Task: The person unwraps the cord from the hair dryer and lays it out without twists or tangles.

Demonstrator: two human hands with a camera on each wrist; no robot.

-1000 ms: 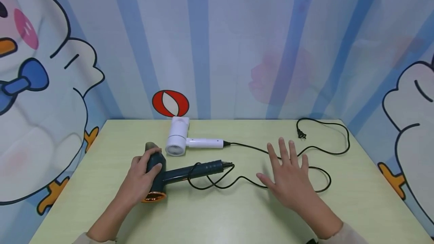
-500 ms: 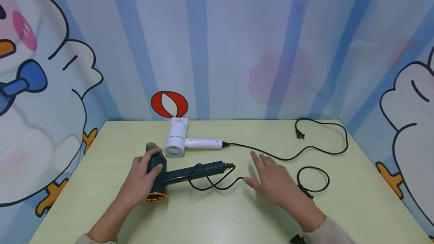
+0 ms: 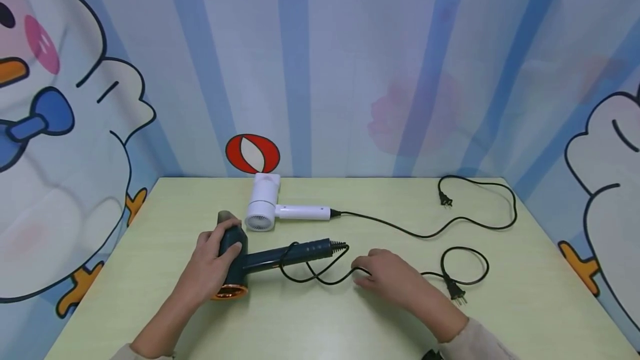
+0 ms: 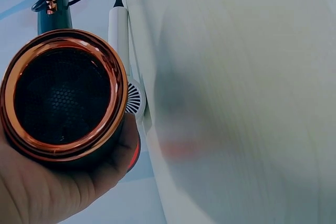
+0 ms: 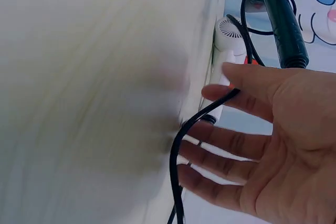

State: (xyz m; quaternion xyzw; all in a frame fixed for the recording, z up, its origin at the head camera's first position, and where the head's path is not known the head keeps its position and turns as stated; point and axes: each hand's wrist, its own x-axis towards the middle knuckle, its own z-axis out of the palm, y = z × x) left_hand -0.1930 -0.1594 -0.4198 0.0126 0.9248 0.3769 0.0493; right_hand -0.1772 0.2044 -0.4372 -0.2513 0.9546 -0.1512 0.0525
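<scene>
My left hand [image 3: 207, 263] grips the barrel of a dark green hair dryer [image 3: 285, 254] with a copper-coloured rim. In the left wrist view the copper ring [image 4: 113, 66] and dark grille face the camera, thumb curled beneath. The dryer's handle points right, its black power cord [image 3: 345, 276] looped around it. My right hand [image 3: 392, 276] pinches this cord to the right of the handle. In the right wrist view the cord [image 5: 175, 171] runs between thumb and index finger and past the other fingertips. The cord's plug [image 3: 456, 291] lies beyond the right wrist.
A white hair dryer [image 3: 262, 204] lies behind the green one, its handle pointing right. Its black cord [image 3: 425, 236] winds across the back right to a plug [image 3: 445, 199]. A cartoon-printed curtain [image 3: 340, 71] stands behind the pale table [image 3: 300, 326].
My right hand, spread above the table before, has moved left and down and its fingers have closed on the green dryer's cord. The left hand has stayed on the dryer.
</scene>
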